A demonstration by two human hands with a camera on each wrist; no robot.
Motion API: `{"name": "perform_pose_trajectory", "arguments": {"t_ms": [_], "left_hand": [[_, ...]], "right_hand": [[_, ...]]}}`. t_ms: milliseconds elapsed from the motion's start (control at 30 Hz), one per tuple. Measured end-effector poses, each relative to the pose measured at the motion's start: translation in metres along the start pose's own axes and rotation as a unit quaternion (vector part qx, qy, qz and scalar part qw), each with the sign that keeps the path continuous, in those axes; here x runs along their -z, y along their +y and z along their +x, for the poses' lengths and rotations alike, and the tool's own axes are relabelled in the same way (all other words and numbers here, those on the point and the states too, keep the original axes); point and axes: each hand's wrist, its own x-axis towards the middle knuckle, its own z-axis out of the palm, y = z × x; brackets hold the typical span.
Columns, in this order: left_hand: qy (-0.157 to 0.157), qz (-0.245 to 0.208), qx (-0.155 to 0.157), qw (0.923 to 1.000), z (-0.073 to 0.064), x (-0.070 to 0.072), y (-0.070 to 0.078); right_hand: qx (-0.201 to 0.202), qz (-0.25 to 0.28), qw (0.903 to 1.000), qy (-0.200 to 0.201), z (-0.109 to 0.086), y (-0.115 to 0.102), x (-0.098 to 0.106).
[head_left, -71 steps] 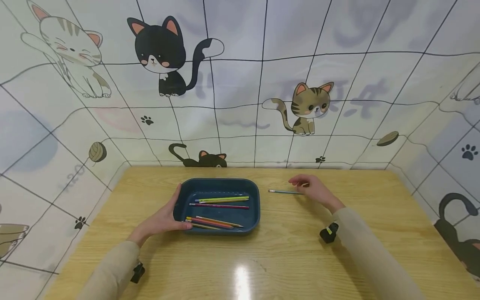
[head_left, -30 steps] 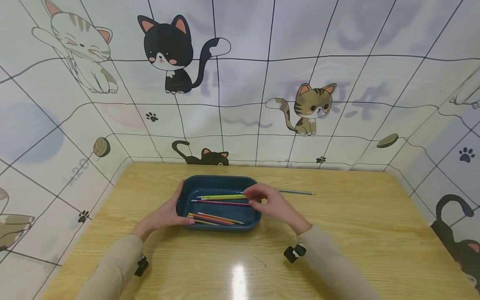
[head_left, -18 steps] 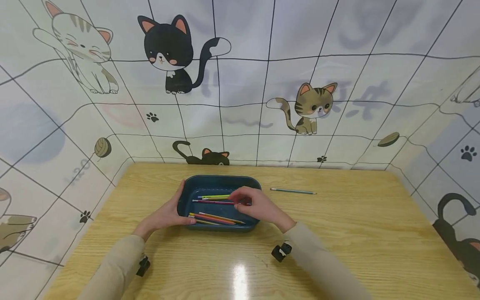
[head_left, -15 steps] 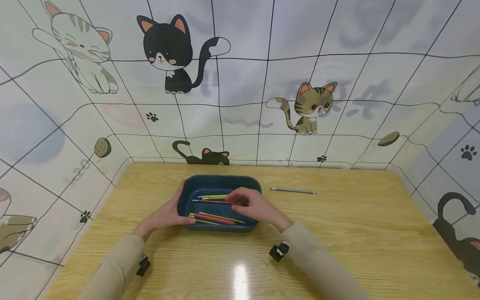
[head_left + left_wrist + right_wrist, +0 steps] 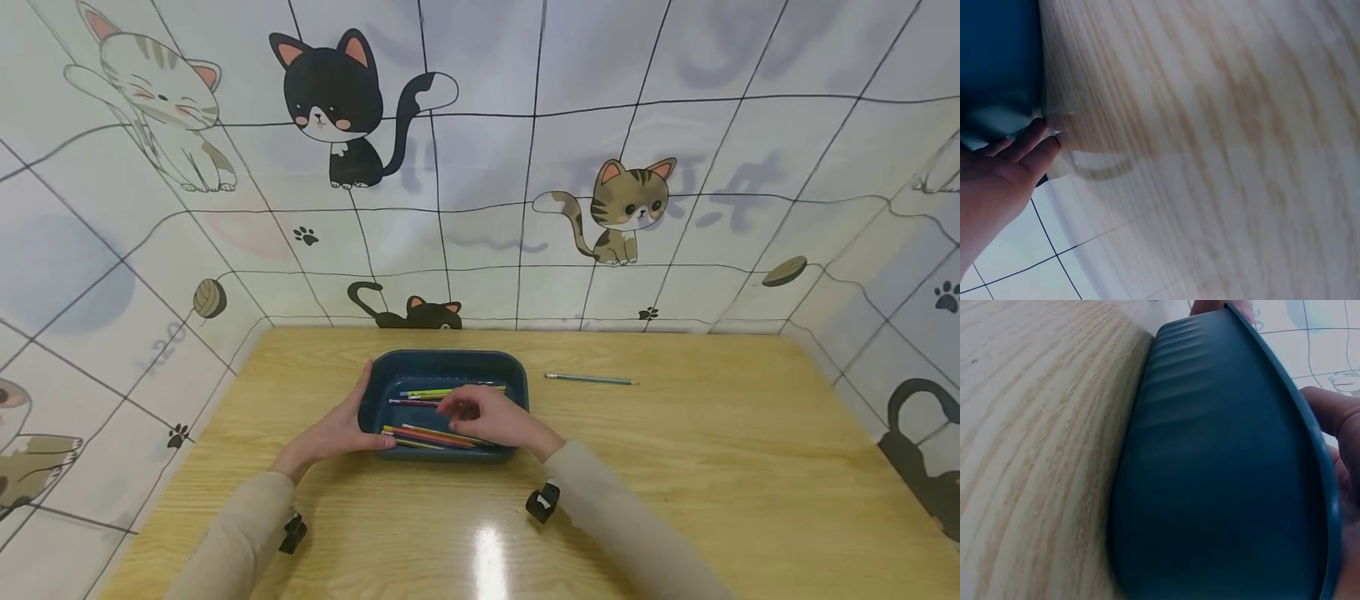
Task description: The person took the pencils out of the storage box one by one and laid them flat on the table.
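Note:
A dark blue rectangular tray (image 5: 519, 392) sits on the wooden table, with yellow-green pencils (image 5: 425, 392) at its back. In front of these lies a dark red pencil (image 5: 408, 402), its right part hidden by my right hand. Several orange, red and yellow pencils (image 5: 427, 435) lie along the front wall. My left hand (image 5: 337, 432) grips the tray's left end, thumb over the front rim and fingers along the side. Inside the tray's right half hovers my right hand (image 5: 491, 415), fingers bent and thumb apart from them; no pencil shows between them.
To the tray's right, a teal pencil (image 5: 591, 379) lies alone on the table (image 5: 675, 467). Behind the table's back edge hangs a white gridded sheet (image 5: 480, 208) printed with cats; it also closes off both sides.
My right hand has come from beside the teal pencil to the tray, then slid left and slightly forward over the pencils. The left hand keeps its grip; the teal pencil stays on the table.

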Motion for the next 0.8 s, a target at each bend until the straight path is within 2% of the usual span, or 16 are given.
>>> {"name": "perform_pose_trajectory", "arguments": {"t_ms": [233,400,600,800], "left_hand": [[0.005,-0.005,0.009,0.9999,0.001,-0.001,-0.001],[0.004,0.003,0.011,0.9999,0.002,-0.001,-0.001],[0.008,-0.002,0.014,0.9999,0.004,0.0,0.0],[0.005,-0.003,0.017,0.9998,0.003,0.0,-0.001]], "right_hand": [[-0.024,-0.011,0.9995,-0.015,0.005,-0.002,-0.001],[-0.049,-0.003,0.9984,-0.028,0.009,0.001,-0.002],[-0.067,-0.01,0.9973,-0.028,0.02,0.005,-0.003],[-0.09,-0.022,0.9946,-0.047,0.026,0.007,-0.009]]}}
